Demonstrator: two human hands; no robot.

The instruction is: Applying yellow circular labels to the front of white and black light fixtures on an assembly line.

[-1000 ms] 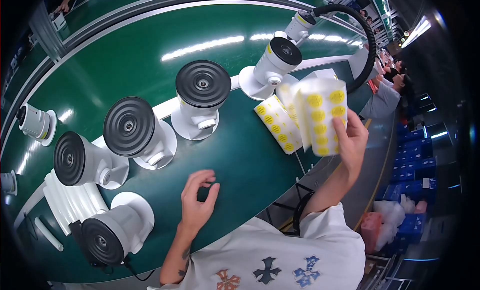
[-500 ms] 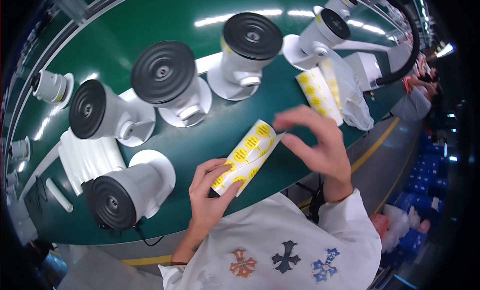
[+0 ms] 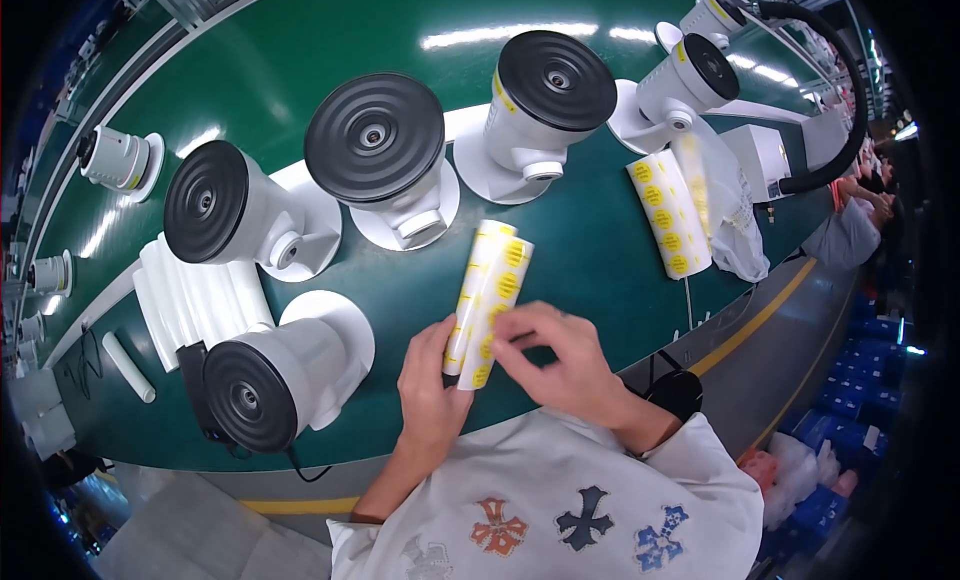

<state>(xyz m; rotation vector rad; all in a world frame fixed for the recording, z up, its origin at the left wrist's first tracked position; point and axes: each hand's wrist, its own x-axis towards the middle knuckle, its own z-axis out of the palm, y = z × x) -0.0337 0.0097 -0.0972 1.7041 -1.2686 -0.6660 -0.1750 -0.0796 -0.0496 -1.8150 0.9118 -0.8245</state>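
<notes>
My left hand [image 3: 433,385] is wrapped round the lower end of a roll of round yellow stickers [image 3: 480,270] on white backing, which stands tilted above the green table near its front edge. My right hand [image 3: 560,365] curls in from the right, thumb and forefinger brought together against the roll's right side. What lies between those fingertips, if anything, is too small to make out. Beyond the roll stand white devices with black ribbed discs on top; the nearest one [image 3: 400,225] is just past the roll's upper end.
Another sticker roll [image 3: 668,215] lies right, beside a clear plastic bag [image 3: 735,220] and a white box [image 3: 755,160]. A bundle of white foam-like sheets [image 3: 185,300] and a white tube [image 3: 128,367] lie left. A white device [image 3: 325,355] lies on its side, front left. Co-workers sit far right.
My right hand has come down and left from the roll's upper end to its side, its fingers closing. The roll has turned more upright in my left hand. The whole view has shifted slightly.
</notes>
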